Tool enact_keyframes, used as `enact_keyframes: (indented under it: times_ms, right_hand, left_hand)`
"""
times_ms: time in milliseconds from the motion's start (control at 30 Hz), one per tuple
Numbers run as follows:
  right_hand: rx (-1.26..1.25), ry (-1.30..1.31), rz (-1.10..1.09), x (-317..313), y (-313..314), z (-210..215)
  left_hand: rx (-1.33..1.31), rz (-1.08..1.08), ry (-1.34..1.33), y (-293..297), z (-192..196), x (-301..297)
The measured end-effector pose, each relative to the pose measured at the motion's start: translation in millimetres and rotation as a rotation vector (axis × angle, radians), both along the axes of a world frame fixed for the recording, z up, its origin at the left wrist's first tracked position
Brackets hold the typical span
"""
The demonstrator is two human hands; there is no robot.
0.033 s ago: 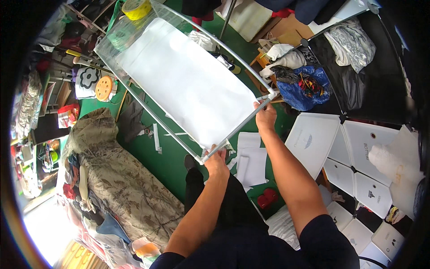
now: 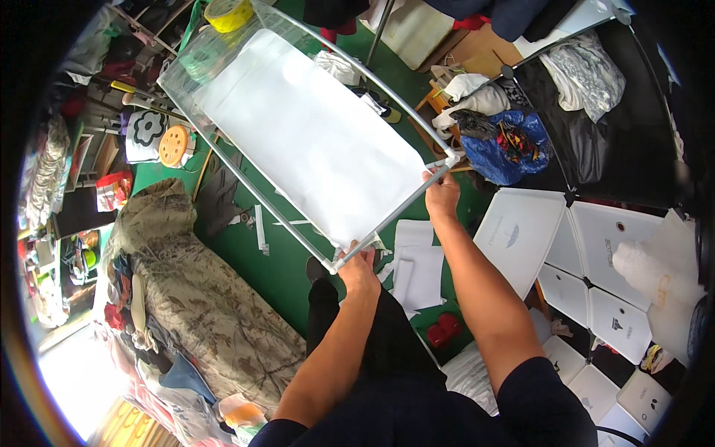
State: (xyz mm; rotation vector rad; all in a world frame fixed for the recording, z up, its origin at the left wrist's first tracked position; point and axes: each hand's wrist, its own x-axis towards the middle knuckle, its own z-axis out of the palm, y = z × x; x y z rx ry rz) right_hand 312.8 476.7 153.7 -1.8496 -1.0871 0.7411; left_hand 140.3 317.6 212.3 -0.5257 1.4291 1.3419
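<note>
A rectangular frame of grey tubes [image 2: 268, 203] with white corner joints is held up in front of me, tilted away to the upper left. A large white sheet [image 2: 313, 134] lies within its outline, and clear plastic [image 2: 182, 82] shows at the far end. My left hand [image 2: 359, 270] grips the near short tube close to its left corner joint. Round the same tube, near the right corner joint, my right hand [image 2: 442, 195] is closed. The fingertips of both hands are partly hidden behind the tube and sheet.
White paper pieces [image 2: 417, 276] lie on the green floor by my legs. A camouflage-covered piece of furniture [image 2: 216, 290] stands at left, white cabinet panels [image 2: 514, 231] at right. Beyond them are a blue bag [image 2: 506, 167], an orange round stool top [image 2: 174, 146] and a yellow tape roll [image 2: 227, 15].
</note>
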Motion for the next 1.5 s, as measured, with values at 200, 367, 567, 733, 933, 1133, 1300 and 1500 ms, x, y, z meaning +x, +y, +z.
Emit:
enact_keyframes:
  times_ms: [200, 367, 567, 733, 933, 1133, 1300, 1500]
  right_hand:
    - [-0.034, 0.131, 0.047, -18, -28, -1]
    - [-0.086, 0.212, 0.139, -41, -58, 2]
    - [-0.093, 0.258, 0.183, -68, -85, 2]
    - [-0.198, 0.192, 0.21, -64, -85, 5]
    - [-0.282, 0.111, 0.29, -51, -78, 7]
    - [-0.289, 0.078, 0.301, -62, -75, 26]
    - [-0.26, 0.081, 0.382, -52, -75, 31]
    - [-0.304, -0.206, 0.608, -20, -96, 60]
  left_hand:
    - [0.045, 0.054, 0.094, -19, -11, -33]
    - [0.064, 0.006, 0.199, -36, -11, -80]
    - [0.068, -0.093, 0.29, -62, -28, -123]
    - [0.057, -0.119, 0.337, -73, -39, -122]
    - [0.027, -0.186, 0.444, -71, -25, -117]
    - [-0.01, -0.256, 0.509, -73, -24, -120]
    - [-0.045, -0.354, 0.564, -75, -28, -122]
    - [-0.012, -0.326, 0.608, -77, -32, -120]
